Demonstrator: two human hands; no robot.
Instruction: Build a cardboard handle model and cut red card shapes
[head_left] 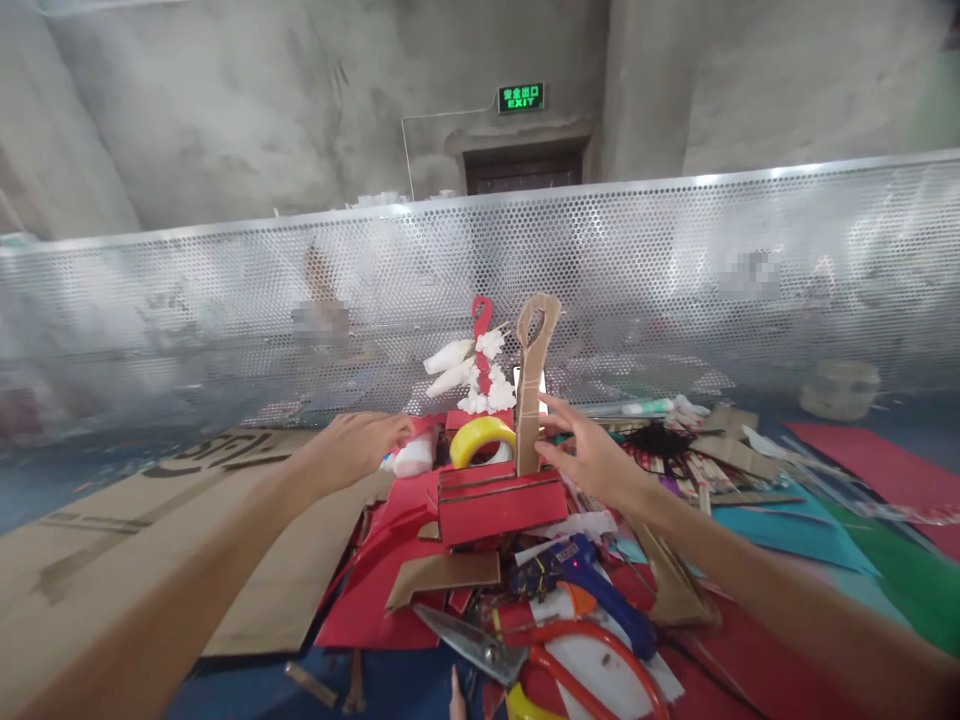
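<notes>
My left hand point(371, 440) is beside a white object point(414, 455), its fingers bent together at a patch of red; what they hold, if anything, is hidden. My right hand point(589, 455) has its fingers apart, right against the side of an upright cardboard strip point(529, 400) with a loop at its top. That strip rises from a red block with cardboard edges point(502, 508). Behind the block stand a yellow tape roll point(469, 435) and a red looped stand point(482, 350) bearing white flower-like pieces point(487, 390).
Scissors with red handles point(577, 655) lie in front, near a blue glue gun point(600, 585). A large cardboard sheet point(262, 560) covers the left. Coloured paper point(795, 525) and black string point(656, 440) lie right. A perforated metal screen point(637, 270) stands behind.
</notes>
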